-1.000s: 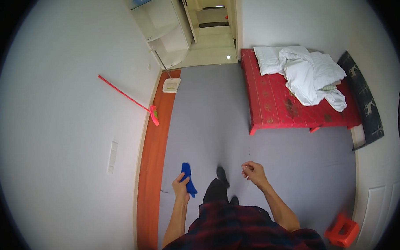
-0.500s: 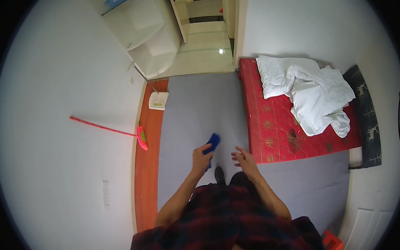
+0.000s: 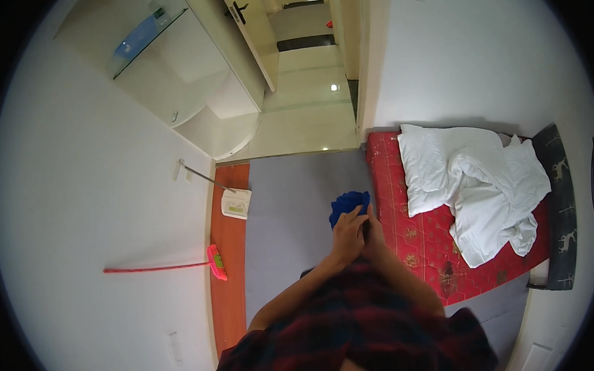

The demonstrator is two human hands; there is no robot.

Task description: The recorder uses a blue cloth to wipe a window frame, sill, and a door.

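A bunched blue cloth (image 3: 345,205) is held out in front of my body, its upper edge ruffled. My left hand (image 3: 348,235) grips it from the near left side, fingers bent over it. Close against it, my right hand (image 3: 372,232) pinches the cloth's right edge. The hands overlap in part, so some of the right fingers and the lower part of the cloth are hidden.
To the right stands a red mattress (image 3: 410,247) with a rumpled white quilt (image 3: 483,179) on it. A pink broom (image 3: 216,261) and a white dustpan (image 3: 235,204) stand along the left wall. Ahead are white corner shelves (image 3: 205,90) and an open door (image 3: 256,40).
My right hand, free and apart before, has come to the blue cloth and closed on it. The cloth has moved right and spread wider. The view has tilted up toward the doorway.
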